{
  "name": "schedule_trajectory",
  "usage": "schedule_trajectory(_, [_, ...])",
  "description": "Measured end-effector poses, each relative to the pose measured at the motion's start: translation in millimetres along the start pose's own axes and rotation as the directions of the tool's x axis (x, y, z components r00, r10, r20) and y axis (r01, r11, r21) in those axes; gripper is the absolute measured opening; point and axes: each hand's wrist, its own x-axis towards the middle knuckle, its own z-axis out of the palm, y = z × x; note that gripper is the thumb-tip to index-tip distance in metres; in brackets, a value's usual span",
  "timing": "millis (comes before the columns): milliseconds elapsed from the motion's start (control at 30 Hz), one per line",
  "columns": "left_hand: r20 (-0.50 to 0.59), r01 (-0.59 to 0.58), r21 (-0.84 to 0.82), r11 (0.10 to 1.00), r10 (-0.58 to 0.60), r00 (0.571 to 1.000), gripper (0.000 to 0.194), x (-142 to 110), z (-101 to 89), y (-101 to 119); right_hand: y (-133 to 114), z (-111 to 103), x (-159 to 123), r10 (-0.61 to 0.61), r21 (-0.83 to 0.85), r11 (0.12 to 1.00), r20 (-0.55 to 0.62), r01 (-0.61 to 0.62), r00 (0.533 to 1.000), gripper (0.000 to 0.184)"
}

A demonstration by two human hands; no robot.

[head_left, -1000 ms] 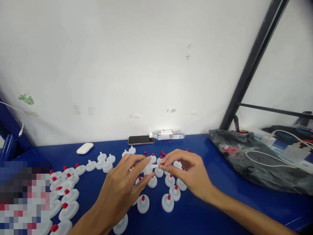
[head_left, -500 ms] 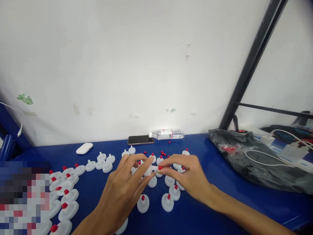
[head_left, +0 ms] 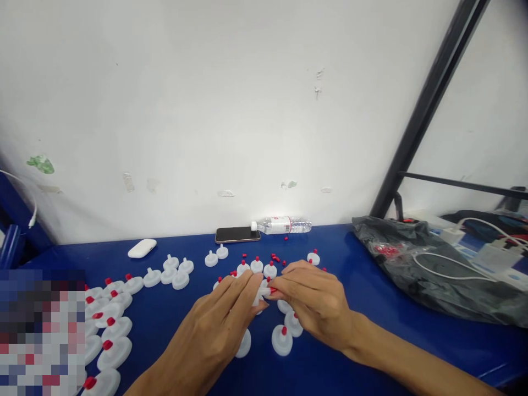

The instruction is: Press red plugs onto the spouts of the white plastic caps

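Closed around a white plastic nozzle cap, my left hand covers most of its round base. The cap is tilted so that its spout points right. My right hand pinches a small red tip at the end of that spout; the fingers hide part of it. Both hands are raised over the blue table, close together. Around and below them stand several white caps with red tips, such as one nearby cap. Farther left are several white caps without red tips, among them this cap.
Several red-tipped caps crowd the left side. Loose red tips lie behind my hands. A phone, a plastic bottle and a white earbud case sit near the wall. A black plastic bag lies on the right.
My right hand has turned and its fingers have folded closer around the red tip. My left hand has shifted slightly and its fingers have closed further over the cap.
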Motion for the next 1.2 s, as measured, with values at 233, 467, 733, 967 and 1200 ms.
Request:
schedule_trajectory(233, [-0.013,-0.015,0.011,1.000,0.015,1.000,0.024,4.3,1.2,4.1,-0.2,1.2,-3.4,0.027,0.063,0.998,0.032,-0.029,0.999,0.021])
schedule_trajectory(467, [0.001,-0.029,0.004,1.000,0.029,1.000,0.027,-1.0,3.4,4.5,-1.1,3.7,-6.4,0.082,0.145,0.985,0.062,-0.090,0.995,0.020])
schedule_trajectory(733, [0.002,-0.021,-0.018,1.000,0.021,1.000,0.026,-5.4,8.5,8.2,-6.2,5.0,-7.7,0.207,0.133,0.964,0.156,-0.228,0.966,0.034])
schedule_trajectory(967, [-0.004,0.016,-0.086,0.996,-0.017,1.000,0.031,-4.7,9.9,9.2,-7.4,3.5,-9.0,0.202,0.085,0.973,0.141,-0.216,0.969,0.032])
schedule_trajectory(1200, [0.031,0.205,-0.303,0.931,-0.205,0.978,0.022,3.2,14.6,11.1,0.8,5.4,-10.2,-0.020,-0.121,0.992,0.047,0.026,0.999,0.039])
